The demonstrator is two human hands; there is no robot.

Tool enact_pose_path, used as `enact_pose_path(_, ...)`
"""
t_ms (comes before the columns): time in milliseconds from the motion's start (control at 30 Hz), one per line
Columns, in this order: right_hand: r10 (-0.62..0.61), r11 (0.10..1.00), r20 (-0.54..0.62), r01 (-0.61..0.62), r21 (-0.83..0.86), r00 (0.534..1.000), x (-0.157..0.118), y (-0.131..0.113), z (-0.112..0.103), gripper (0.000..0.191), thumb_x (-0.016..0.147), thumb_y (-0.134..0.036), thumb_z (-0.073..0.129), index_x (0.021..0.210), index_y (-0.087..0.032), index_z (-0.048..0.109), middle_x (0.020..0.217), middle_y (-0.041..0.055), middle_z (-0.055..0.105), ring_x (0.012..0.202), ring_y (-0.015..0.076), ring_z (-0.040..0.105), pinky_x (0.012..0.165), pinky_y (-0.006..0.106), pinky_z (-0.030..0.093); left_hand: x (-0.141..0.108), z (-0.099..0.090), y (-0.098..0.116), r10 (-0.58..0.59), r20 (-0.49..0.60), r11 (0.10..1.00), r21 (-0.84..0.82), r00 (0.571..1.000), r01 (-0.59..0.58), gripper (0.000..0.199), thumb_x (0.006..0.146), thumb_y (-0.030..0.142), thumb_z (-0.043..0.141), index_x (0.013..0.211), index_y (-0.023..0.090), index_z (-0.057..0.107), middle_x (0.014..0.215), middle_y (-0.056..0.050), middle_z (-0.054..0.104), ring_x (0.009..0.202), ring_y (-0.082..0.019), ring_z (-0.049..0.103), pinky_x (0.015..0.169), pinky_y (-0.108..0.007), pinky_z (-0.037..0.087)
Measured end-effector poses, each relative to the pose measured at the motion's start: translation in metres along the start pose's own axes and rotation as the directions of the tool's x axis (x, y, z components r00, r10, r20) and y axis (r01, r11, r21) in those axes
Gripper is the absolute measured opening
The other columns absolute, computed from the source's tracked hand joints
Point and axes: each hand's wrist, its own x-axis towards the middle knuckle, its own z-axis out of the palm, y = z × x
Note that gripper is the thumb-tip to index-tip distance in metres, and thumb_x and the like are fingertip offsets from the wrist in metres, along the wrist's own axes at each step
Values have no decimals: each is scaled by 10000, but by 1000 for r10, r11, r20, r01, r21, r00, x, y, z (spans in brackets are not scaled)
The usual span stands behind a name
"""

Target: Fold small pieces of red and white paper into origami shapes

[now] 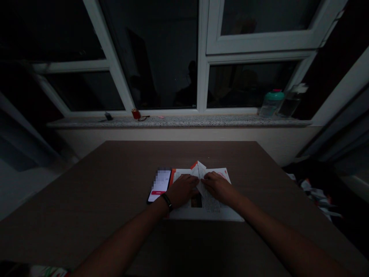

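While both of my hands rest on the paper, the only view I have looks down over my forearms onto the brown table (pixel 100 184), and I will place everything from the printed sheet (pixel 211 209) that lies flat in the middle of it.

My left hand (pixel 182 191) lies palm down on the left half of that sheet, fingers loosely curled and pressing the page; a dark band sits on its wrist. I cannot tell whether the fingertips pinch anything or only press. My right hand (pixel 219 187) lies on the right half of the sheet, fingers bent, their tips at the base of the folded paper (pixel 201 175). This smaller piece stands up from the sheet's upper middle, between my two hands, with an orange edge showing at its top left. It seems to be pinned or lightly gripped by both hands, though the dim light hides the exact hold.

Just left of the sheet, touching or nearly touching its edge, lies a phone (pixel 159 186) with its screen lit and a red bar near the bottom.

Judging by the raised flap and its creases, I think the folding is partway along: at least one fold is made, the piece is not yet flat or finished, and more creasing seems to remain.

Well beyond the sheet, on the windowsill (pixel 178 121), stand a teal-lidded bottle (pixel 271 103) to the right and a small red object (pixel 135 114) to the left.
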Motion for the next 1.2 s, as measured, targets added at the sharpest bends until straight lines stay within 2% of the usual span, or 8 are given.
enact_pose_path(133,-2,1000,-13,2,6,1000,1,0,1,244,984,-223,489,1128,-210,686,1033,88,614,981,229,527,835,354,377,7,1,0,-53,-18,998,-23,998,53,192,994,240,499,1136,190,617,1168,-71,631,1083,-219,555,963,-380,433)
enact_pose_path(233,2,1000,-22,-2,10,1000,0,1,2,248,993,-240,482,1132,-215,685,1032,86,611,982,225,527,847,354,375,11,3,-1,-82,-22,996,-28,996,81,194,1006,241,474,1044,199,659,1099,-55,647,1030,-207,561,910,-360,448)
enact_pose_path(600,5,1000,-4,-6,-7,1000,1,2,4,228,983,-211,495,1109,-205,684,1066,82,610,998,219,517,851,341,347,11,2,-4,-73,-35,996,-49,997,72,162,945,222,582,1086,202,659,1120,-46,641,1043,-212,562,899,-344,449)
enact_pose_path(733,5,1000,-6,-5,-14,1000,0,3,4,234,981,-222,498,1129,-210,678,1058,84,612,989,226,514,840,350,344,10,2,-5,-72,-46,996,-57,996,70,204,906,259,641,1104,216,660,1140,-36,641,1052,-222,561,890,-356,450)
enact_pose_path(1000,0,1000,-7,0,8,1000,0,3,4,236,983,-235,496,1133,-204,676,1085,92,606,1012,233,513,881,362,352,5,1,-7,-60,-40,995,-88,997,56,424,822,426,718,1185,224,634,1228,-65,612,1126,-268,545,949,-418,422)
enact_pose_path(1200,7,1000,-13,-7,9,1000,0,-1,-1,239,984,-219,494,1130,-202,682,1069,92,612,1004,229,517,859,355,362,3,1,-7,-50,-46,995,-89,998,45,417,843,434,698,1194,220,623,1247,-58,610,1144,-262,540,951,-419,425)
